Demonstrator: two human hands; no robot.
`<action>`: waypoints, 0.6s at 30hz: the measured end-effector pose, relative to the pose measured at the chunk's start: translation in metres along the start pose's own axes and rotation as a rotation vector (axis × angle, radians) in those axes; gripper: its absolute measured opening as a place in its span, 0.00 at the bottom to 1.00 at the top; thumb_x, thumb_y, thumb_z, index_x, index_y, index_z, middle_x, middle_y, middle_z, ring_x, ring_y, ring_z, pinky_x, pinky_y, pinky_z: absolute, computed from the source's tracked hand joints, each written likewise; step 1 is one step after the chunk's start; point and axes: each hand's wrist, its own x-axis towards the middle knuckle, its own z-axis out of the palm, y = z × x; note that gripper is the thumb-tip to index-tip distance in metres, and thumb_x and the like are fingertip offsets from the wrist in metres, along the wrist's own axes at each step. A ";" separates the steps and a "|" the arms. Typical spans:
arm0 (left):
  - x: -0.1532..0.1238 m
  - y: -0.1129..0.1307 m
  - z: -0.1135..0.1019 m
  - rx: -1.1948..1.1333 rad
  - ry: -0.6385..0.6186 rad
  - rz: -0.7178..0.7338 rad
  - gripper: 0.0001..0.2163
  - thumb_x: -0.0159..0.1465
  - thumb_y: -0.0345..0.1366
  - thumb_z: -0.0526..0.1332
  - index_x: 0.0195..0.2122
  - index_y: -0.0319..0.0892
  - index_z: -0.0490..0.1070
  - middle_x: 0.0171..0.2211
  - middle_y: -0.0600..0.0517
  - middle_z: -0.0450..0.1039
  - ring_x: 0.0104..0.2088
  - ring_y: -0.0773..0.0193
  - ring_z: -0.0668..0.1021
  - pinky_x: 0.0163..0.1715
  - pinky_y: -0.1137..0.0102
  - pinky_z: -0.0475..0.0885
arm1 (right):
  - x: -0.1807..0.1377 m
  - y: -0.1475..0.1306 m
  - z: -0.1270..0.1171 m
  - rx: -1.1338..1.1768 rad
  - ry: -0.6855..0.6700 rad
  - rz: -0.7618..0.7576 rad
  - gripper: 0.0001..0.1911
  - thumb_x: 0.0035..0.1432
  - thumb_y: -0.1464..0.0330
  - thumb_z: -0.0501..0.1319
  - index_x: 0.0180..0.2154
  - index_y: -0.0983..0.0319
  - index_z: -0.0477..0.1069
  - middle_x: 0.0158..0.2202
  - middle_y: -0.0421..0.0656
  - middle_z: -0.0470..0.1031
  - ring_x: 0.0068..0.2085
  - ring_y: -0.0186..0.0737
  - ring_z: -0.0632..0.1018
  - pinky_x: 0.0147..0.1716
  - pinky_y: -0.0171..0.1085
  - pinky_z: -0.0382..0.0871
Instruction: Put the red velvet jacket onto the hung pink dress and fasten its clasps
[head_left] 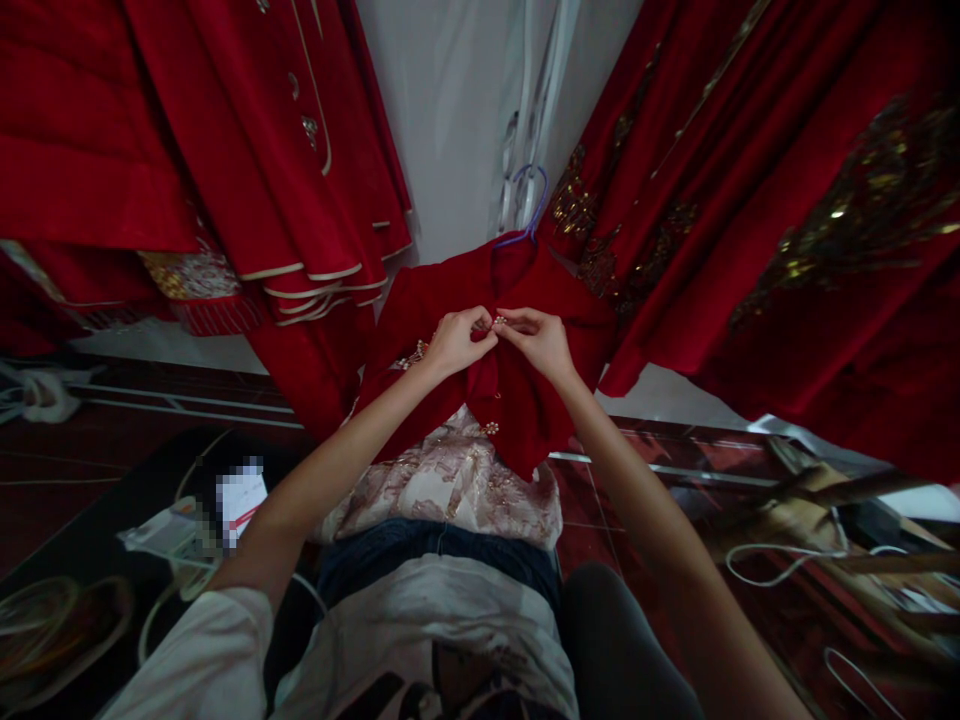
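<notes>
A red jacket [427, 290] hangs in front of me on a purple hanger [538, 200]. My left hand [459, 340] pinches the jacket's front edge, fingers closed. Opposite it, my right hand [541, 342] pinches a small flower-shaped beaded button [500, 321] at the same front opening. The fingertips of both hands nearly meet there. Lower on the front sits another beaded flower button [490, 429]. Beaded trim [412, 355] shows beside my left wrist. A pale pink patterned brocade cloth [442, 480] lies over my lap, below the jacket's hem.
Red garments [277, 130] with gold edging hang at the left, and red garments with gold sequins [847, 200] at the right. A dark table [67, 520] with a clear box stands lower left. Wooden pieces and white cords [787, 565] lie lower right.
</notes>
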 end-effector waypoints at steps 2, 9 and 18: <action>0.000 0.001 -0.003 0.011 -0.029 0.010 0.02 0.58 0.32 0.59 0.31 0.41 0.71 0.28 0.52 0.76 0.28 0.67 0.75 0.31 0.72 0.70 | 0.001 0.003 0.000 0.011 -0.014 0.004 0.17 0.48 0.59 0.69 0.40 0.60 0.78 0.39 0.44 0.81 0.39 0.42 0.81 0.48 0.47 0.75; -0.003 -0.004 0.012 -0.131 0.021 -0.095 0.04 0.60 0.31 0.59 0.36 0.41 0.71 0.36 0.49 0.77 0.35 0.64 0.79 0.38 0.70 0.74 | -0.020 0.008 0.019 0.024 0.035 -0.015 0.27 0.57 0.57 0.61 0.58 0.53 0.67 0.56 0.46 0.70 0.52 0.42 0.75 0.51 0.45 0.74; -0.036 -0.003 0.012 -0.724 -0.137 -0.463 0.18 0.69 0.45 0.49 0.53 0.44 0.69 0.55 0.41 0.71 0.51 0.58 0.77 0.43 0.65 0.76 | -0.077 0.021 0.008 -0.113 0.023 0.182 0.27 0.52 0.63 0.63 0.54 0.56 0.62 0.36 0.42 0.75 0.30 0.37 0.76 0.28 0.39 0.74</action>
